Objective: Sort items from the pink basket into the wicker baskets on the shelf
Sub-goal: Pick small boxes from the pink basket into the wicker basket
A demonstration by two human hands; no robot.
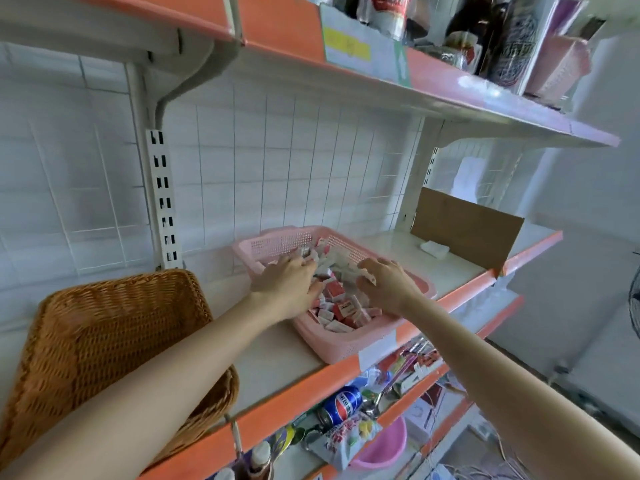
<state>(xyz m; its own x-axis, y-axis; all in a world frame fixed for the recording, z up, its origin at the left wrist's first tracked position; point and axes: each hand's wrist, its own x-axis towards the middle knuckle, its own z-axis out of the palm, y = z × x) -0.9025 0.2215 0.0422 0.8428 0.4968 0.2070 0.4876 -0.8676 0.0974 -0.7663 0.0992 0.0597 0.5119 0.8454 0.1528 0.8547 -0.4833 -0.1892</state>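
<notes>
Head camera sees the left hand (289,278) and right hand (389,284) inside the pink basket (334,353). The right hand pinches small packets (339,268). I cannot tell if the left hand grips any.

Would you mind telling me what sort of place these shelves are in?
Probably a small shop: orange-edged display shelves with a shelf-edge label, and a cola can and snack packets stocked below.

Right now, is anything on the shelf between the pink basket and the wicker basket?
Nothing visible. The shelf between pink basket and wicker basket is bare; only the left forearm crosses above it. Right hand grips packets.
</notes>
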